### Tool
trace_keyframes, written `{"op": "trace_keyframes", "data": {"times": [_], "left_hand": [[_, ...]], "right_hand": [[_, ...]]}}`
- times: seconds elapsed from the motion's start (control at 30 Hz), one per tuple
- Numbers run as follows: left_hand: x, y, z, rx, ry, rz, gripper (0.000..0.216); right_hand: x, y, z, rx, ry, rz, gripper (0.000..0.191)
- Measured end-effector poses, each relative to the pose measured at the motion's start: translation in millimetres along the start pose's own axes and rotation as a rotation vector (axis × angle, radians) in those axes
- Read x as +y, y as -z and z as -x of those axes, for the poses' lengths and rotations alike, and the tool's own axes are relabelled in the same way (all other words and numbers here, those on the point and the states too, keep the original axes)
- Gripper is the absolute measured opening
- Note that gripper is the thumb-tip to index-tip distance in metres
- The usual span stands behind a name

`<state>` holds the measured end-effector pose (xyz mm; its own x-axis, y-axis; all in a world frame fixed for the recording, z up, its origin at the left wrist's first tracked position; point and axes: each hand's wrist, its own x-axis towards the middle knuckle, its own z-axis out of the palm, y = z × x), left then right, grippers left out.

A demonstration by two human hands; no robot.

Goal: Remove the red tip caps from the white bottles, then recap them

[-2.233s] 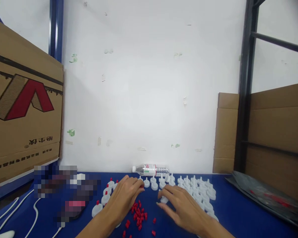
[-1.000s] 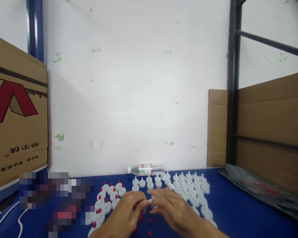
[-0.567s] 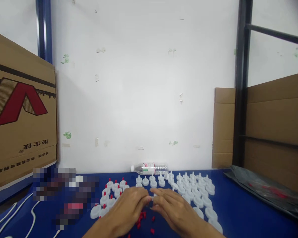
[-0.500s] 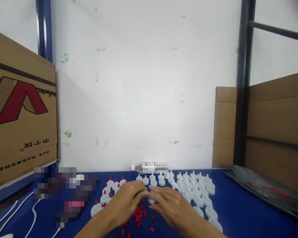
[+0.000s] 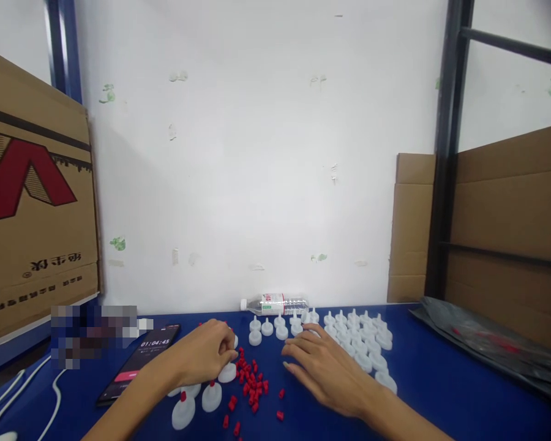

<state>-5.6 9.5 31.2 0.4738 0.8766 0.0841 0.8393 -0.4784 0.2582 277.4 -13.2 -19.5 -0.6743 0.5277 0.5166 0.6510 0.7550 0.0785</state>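
My left hand [image 5: 206, 352] is closed in a pinch at the top of a white nozzle cap [image 5: 228, 373], and its fingers hide the tip. Around it stand several white nozzle caps with red tips [image 5: 183, 411], some partly covered by the hand and wrist. Between my hands lies a loose heap of small red tip covers [image 5: 254, 386]. My right hand [image 5: 324, 364] hovers low over the blue table, palm down with fingers stretched and apart, holding nothing. Bare-tipped white nozzle caps [image 5: 362, 343] stand beyond and beside it.
Against the wall lies a clear plastic bottle [image 5: 275, 304]. A phone [image 5: 140, 361] and white cables [image 5: 57, 392] are at the left, below a large cardboard box [image 5: 37, 245]. A dark plastic bag [image 5: 496, 349] lies on the right of the blue table [image 5: 441, 392].
My hands, close together over the middle before, have parted. The left has moved left to the red-tipped caps with a white nozzle cap. The right has opened and drawn slightly right. The view shifted a little.
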Motion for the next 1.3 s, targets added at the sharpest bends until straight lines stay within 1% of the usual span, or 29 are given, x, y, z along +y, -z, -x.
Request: {"op": "trace_keyframes", "data": {"times": [0.13, 0.2, 0.37, 0.5, 0.57, 0.67, 0.77, 0.87, 1.0, 1.07, 1.2, 1.3], "left_hand": [[-12, 0, 1, -0.08, 0.028, 0.022, 0.025], [-14, 1, 1, -0.091, 0.041, 0.021, 0.02], [-12, 1, 2, -0.045, 0.051, -0.015, 0.015], [-11, 0, 2, -0.053, 0.065, -0.045, 0.009], [-11, 0, 3, -0.043, 0.07, -0.059, 0.012], [-8, 0, 2, 0.015, 0.055, -0.067, 0.016], [-1, -1, 2, 0.062, 0.013, -0.062, 0.019], [6, -5, 2, 0.044, 0.003, -0.068, 0.019], [10, -10, 3, 0.034, 0.018, -0.082, 0.014], [11, -12, 3, 0.036, 0.028, -0.084, 0.011], [11, -16, 2, 0.03, 0.029, -0.082, 0.003], [11, -19, 1, 0.017, 0.012, -0.068, 0.006]], "right_hand": [[0, -2, 1, -0.044, 0.007, -0.026, 0.018], [1, -2, 1, -0.049, 0.012, -0.034, 0.019], [2, 0, 1, -0.038, 0.006, -0.01, 0.019], [5, 3, 1, -0.021, -0.027, 0.017, 0.018], [10, 4, 1, -0.001, -0.051, 0.036, 0.019], [19, 3, 3, 0.012, -0.107, 0.085, 0.02], [27, 1, 6, -0.015, -0.209, 0.138, 0.025], [32, -1, 9, -0.05, -0.291, 0.155, 0.029], [35, -3, 12, -0.114, -0.317, 0.117, 0.034], [37, -3, 12, -0.123, -0.316, 0.1, 0.034], [39, -2, 12, -0.159, -0.372, 0.134, 0.025], [42, -3, 12, -0.216, -0.402, 0.149, 0.022]]}}
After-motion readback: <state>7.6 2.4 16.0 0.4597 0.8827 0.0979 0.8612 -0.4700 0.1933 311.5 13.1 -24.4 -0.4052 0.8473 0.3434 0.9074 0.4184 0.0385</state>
